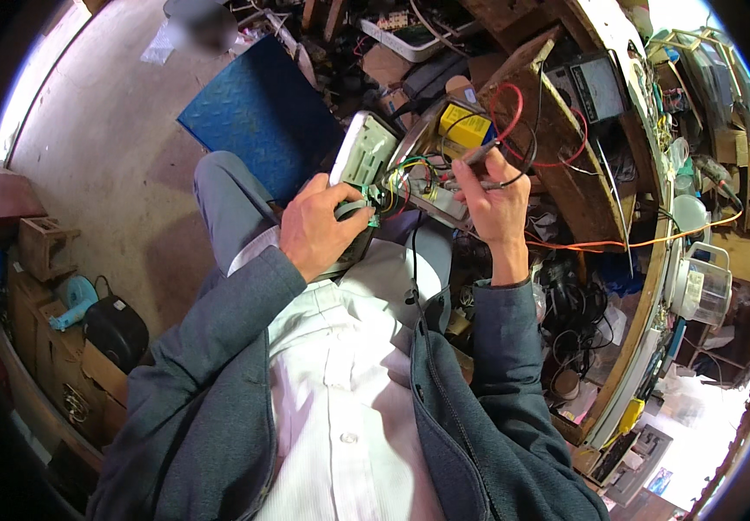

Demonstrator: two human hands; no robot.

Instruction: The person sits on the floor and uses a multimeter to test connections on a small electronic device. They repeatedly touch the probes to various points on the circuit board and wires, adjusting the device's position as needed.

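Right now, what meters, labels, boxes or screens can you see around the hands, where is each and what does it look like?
Analog meter: upper right on the wooden board, dark case, pale dial window.
Yellow block: inside the opened device above the right hand, boxy, with a dark label.
Opened device's cover: above the left hand, pale grey-green, rectangular.
Cardboard boxes: lower left on the floor, brown.
No lit screen in view.

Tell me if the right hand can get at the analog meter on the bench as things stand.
Probably not freely: the right hand is gripping test probes, and the analog meter sits farther back.
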